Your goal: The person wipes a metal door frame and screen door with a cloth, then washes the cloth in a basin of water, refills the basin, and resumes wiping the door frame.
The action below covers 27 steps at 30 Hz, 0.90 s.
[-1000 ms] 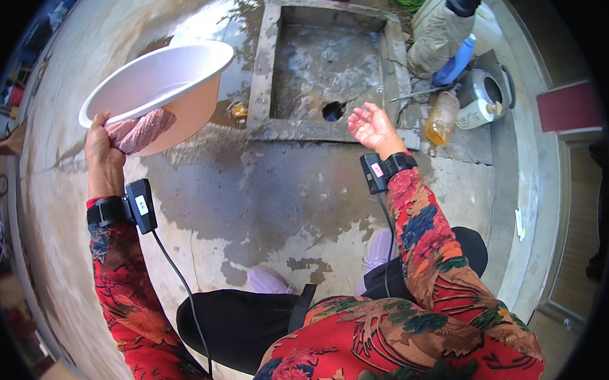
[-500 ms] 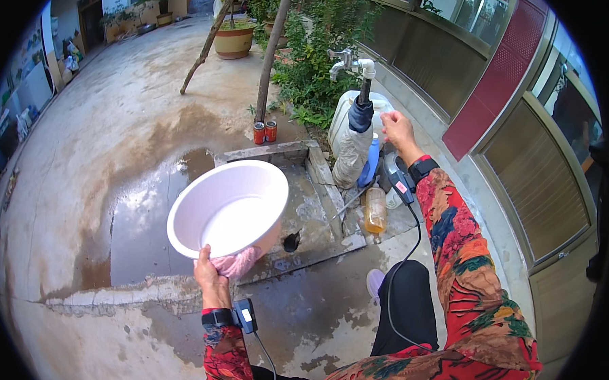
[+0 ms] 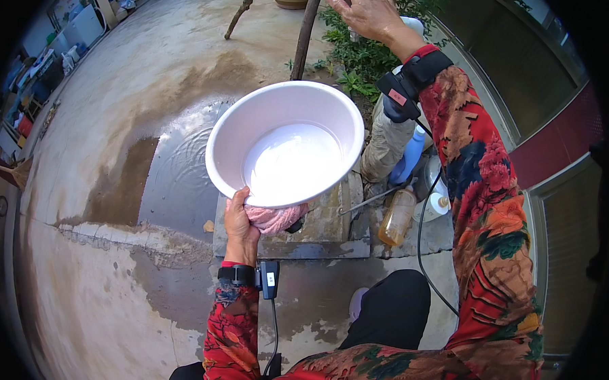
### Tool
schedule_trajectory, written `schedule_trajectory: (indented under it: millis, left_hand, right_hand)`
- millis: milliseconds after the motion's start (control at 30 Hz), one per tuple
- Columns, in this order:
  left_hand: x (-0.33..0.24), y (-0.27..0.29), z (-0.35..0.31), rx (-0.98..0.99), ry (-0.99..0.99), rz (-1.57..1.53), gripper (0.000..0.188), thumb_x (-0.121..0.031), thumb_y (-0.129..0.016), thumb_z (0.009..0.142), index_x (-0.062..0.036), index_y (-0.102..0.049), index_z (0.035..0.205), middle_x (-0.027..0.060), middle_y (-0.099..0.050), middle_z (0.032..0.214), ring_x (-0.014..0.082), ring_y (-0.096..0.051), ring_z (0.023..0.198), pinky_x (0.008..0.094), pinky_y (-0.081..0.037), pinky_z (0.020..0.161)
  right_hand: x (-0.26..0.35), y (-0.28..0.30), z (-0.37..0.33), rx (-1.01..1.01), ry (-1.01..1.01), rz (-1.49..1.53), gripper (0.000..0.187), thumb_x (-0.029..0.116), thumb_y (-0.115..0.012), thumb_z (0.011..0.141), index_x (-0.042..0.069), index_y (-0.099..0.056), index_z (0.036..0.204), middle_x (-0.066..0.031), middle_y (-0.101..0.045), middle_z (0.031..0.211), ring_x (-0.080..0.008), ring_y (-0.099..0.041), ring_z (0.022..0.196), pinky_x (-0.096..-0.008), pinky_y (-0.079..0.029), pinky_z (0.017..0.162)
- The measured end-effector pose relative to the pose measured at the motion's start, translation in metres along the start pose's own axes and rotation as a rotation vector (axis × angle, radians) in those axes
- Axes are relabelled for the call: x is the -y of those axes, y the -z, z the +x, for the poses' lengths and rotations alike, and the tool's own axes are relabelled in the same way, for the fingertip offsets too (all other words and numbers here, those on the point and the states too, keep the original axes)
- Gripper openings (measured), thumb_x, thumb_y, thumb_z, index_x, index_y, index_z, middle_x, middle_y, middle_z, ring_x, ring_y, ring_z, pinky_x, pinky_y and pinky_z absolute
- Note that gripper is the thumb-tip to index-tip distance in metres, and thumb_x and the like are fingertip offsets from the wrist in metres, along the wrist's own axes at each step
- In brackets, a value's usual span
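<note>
My left hand point(image 3: 238, 221) grips the near rim of a white basin point(image 3: 291, 102), thumb over the edge. A pink cloth point(image 3: 276, 218) is bunched under the rim, against the fingers of that hand. The basin is tilted toward me and its inside is brightly lit; whether it holds water is hard to tell. My right hand point(image 3: 368, 15) is raised at the upper edge, fingers bent and somewhat apart, with nothing visible in them. It covers most of the tap, leaving a piece of white pipe point(image 3: 413, 25) in sight behind it.
Below the tap stand a wrapped post point(image 3: 384, 149), a blue bottle point(image 3: 409, 154), a bottle of amber liquid point(image 3: 397, 218) and a white pump bottle point(image 3: 434, 206). A low concrete drain surround point(image 3: 302, 250) lies beneath the basin. Left of it spreads a rippled puddle point(image 3: 172, 177). A wooden pole point(image 3: 306, 37) rises behind.
My right hand has moved up and left, from beside the post to in front of the tap. The basin, still in my left hand, sits further right and higher in view. The view has tilted down.
</note>
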<state>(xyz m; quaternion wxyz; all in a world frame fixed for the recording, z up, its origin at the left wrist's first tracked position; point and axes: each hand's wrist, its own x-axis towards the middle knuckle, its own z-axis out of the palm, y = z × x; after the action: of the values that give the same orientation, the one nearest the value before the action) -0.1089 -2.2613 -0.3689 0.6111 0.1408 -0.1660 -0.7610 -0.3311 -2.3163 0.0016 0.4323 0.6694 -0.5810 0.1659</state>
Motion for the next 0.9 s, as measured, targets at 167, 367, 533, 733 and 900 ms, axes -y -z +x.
schedule_trajectory:
  millis: [167,367,533,733,900]
  left_hand:
    - [-0.016,-0.015,-0.002,0.008,0.037,-0.074,0.048,-0.009,-0.059,0.086,0.0012,-0.042,0.130,0.0147,-0.056,0.119,0.0262,-0.058,0.107,0.0396,-0.049,0.093]
    - [-0.023,-0.017,-0.007,0.009,-0.002,-0.063,0.052,-0.013,-0.063,0.083,0.0037,-0.043,0.127,0.0175,-0.057,0.116,0.0291,-0.059,0.105,0.0417,-0.049,0.094]
    - [-0.037,-0.014,-0.005,-0.045,0.060,-0.053,0.050,-0.010,-0.059,0.085,0.0026,-0.041,0.130,0.0164,-0.056,0.119,0.0277,-0.058,0.107,0.0404,-0.049,0.094]
    - [-0.040,0.003,0.004,-0.071,0.102,-0.058,0.055,-0.013,-0.060,0.084,0.0038,-0.039,0.131,0.0209,-0.054,0.122,0.0320,-0.057,0.110,0.0469,-0.047,0.098]
    - [-0.046,0.011,0.018,-0.024,0.133,-0.143,0.052,-0.009,-0.057,0.085,0.0008,-0.040,0.133,0.0166,-0.056,0.121,0.0294,-0.057,0.109,0.0419,-0.048,0.095]
  right_hand:
    - [0.041,0.034,0.019,0.102,0.112,0.490,0.043,0.040,-0.056,0.092,0.006,-0.055,0.066,-0.0103,-0.058,0.061,-0.0211,-0.060,0.059,-0.0367,-0.045,0.054]
    - [0.064,0.060,0.020,0.216,0.270,0.784,0.041,0.033,-0.065,0.088,0.006,-0.052,0.061,-0.0022,-0.050,0.056,-0.0095,-0.048,0.053,-0.0298,-0.041,0.051]
    - [0.078,0.071,0.034,0.144,0.535,0.506,0.031,0.032,-0.065,0.086,0.003,-0.058,0.075,-0.0107,-0.058,0.078,-0.0229,-0.057,0.074,-0.0355,-0.046,0.067]
    - [0.066,0.070,0.035,0.229,0.624,0.527,0.028,0.030,-0.059,0.092,0.005,-0.061,0.105,-0.0137,-0.059,0.105,-0.0276,-0.058,0.098,-0.0351,-0.047,0.087]
    - [0.061,0.055,0.060,0.260,0.565,0.470,0.030,0.031,-0.058,0.094,0.005,-0.061,0.108,-0.0141,-0.058,0.109,-0.0281,-0.057,0.104,-0.0348,-0.046,0.090]
